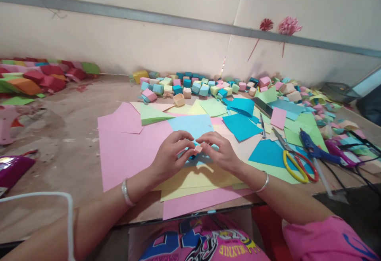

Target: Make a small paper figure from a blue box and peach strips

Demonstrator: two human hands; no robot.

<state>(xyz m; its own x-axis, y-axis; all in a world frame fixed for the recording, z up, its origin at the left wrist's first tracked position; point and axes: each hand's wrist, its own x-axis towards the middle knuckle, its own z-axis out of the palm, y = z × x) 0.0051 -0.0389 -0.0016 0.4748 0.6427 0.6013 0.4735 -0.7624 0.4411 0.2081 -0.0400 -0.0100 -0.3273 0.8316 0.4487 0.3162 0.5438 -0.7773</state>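
My left hand [170, 154] and my right hand [222, 152] meet over the paper sheets, fingers curled and tips close together. Between the fingertips is a small folded paper piece [198, 149], with a peach face towards me. Some dark blue paper [193, 156] shows just below it, partly hidden by the left fingers; whether it is part of the same piece I cannot tell. Under the hands lie a light blue sheet [190, 123], a yellow sheet [184, 179] and a large pink sheet [119, 156].
Small paper boxes [187, 82] line the wall. Scissors [293, 160] with yellow and red handles lie at right, beside a blue glue gun [315, 148] and its cables. Red and orange paper boxes [34, 76] are piled at far left. A white cable [70, 213] crosses the lower left.
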